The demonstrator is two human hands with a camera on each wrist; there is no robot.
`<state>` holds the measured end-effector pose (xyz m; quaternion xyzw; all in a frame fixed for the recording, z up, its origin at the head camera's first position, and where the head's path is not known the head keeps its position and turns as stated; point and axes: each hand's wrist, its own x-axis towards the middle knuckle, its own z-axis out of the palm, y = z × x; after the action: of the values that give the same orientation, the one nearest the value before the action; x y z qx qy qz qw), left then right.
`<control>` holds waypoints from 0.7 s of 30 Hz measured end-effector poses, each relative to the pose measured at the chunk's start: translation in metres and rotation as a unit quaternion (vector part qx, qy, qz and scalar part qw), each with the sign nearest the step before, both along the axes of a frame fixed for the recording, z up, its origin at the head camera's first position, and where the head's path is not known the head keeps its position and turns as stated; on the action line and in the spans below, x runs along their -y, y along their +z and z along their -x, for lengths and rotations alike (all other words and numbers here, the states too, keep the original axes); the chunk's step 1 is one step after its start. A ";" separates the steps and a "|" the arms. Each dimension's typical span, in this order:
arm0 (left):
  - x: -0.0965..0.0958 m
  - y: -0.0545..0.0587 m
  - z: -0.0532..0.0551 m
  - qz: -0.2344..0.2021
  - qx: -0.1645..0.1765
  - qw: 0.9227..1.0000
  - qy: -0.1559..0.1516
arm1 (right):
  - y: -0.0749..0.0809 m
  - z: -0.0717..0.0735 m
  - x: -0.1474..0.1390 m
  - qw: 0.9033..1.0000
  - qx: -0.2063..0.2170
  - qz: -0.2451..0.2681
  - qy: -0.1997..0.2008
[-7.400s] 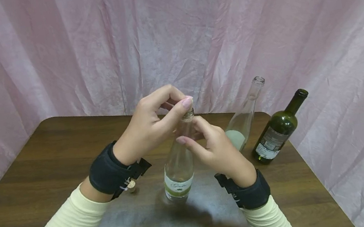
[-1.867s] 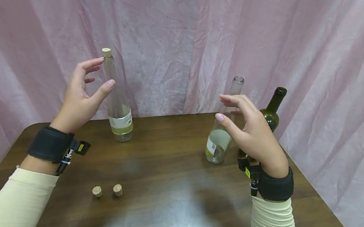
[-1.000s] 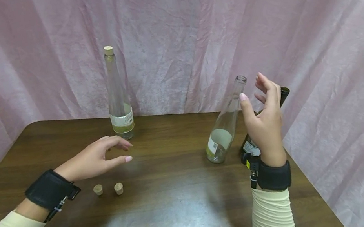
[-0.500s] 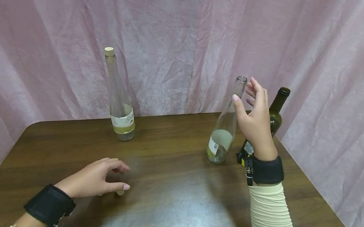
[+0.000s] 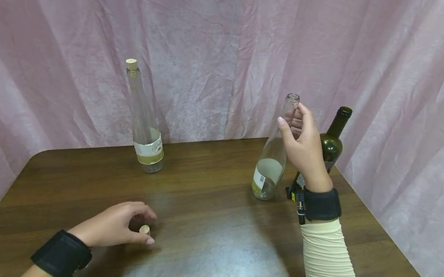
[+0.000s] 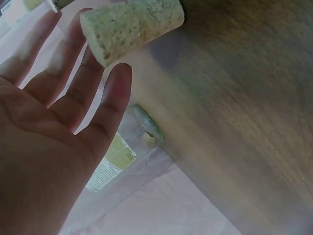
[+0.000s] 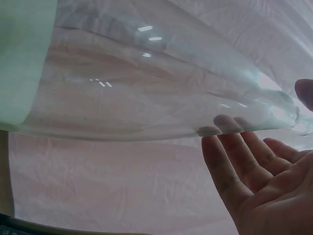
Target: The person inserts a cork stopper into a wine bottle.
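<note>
My left hand [image 5: 115,224] is low over the table, with thumb and fingers spread on either side of a small cork [image 5: 145,230]. In the left wrist view a cork [image 6: 132,29] shows large beside the extended fingertips, with no grip visible. My right hand [image 5: 304,149] is at the neck of a clear glass bottle [image 5: 269,168] with a white and green label. Its fingers [image 7: 230,161] touch the glass from one side in the right wrist view, while the thumb [image 7: 304,93] appears apart from it. This bottle's mouth is uncorked.
A clear bottle [image 5: 143,122] with a cork [image 5: 132,64] in its mouth stands at the back left of the wooden table [image 5: 220,235]. Behind my right hand is a dark green wine bottle [image 5: 331,143], partly hidden. A pink curtain [image 5: 200,54] hangs behind.
A cork was put into the first bottle, now standing back left. My left hand lowered to the loose corks, covering one. My right hand moved left onto the clear bottle's neck.
</note>
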<state>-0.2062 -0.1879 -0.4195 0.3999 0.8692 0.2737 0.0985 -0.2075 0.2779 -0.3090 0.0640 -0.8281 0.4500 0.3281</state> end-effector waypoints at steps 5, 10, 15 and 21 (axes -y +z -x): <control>0.000 -0.004 -0.001 -0.007 -0.013 1.000 -0.015 | -0.005 0.004 -0.002 1.000 0.015 -0.008 0.011; 0.000 -0.005 -0.003 -0.009 -0.011 1.000 -0.017 | -0.008 0.007 -0.005 0.999 0.030 -0.019 0.018; 0.000 -0.005 -0.004 -0.010 -0.003 1.000 -0.018 | -0.008 0.007 -0.005 0.998 0.054 -0.032 0.013; 0.000 -0.005 -0.004 -0.016 0.002 1.000 -0.020 | -0.006 0.005 -0.008 0.997 0.069 -0.040 0.018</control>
<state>-0.2023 -0.1882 -0.4248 0.4183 0.8563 0.2865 0.0987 -0.2130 0.2855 -0.3147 0.0610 -0.8648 0.4259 0.2589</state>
